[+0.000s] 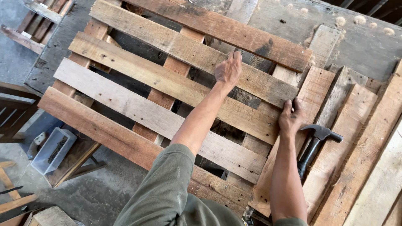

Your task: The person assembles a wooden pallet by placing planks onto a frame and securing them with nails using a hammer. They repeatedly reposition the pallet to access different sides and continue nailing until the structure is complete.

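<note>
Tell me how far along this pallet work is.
Done: five slats lie across the pallet runners. In hand: the left hand presses on the second slat from the top; the right hand steadies a slat end. The hammer lies unused on loose boards. What is left cannot be told.
</note>
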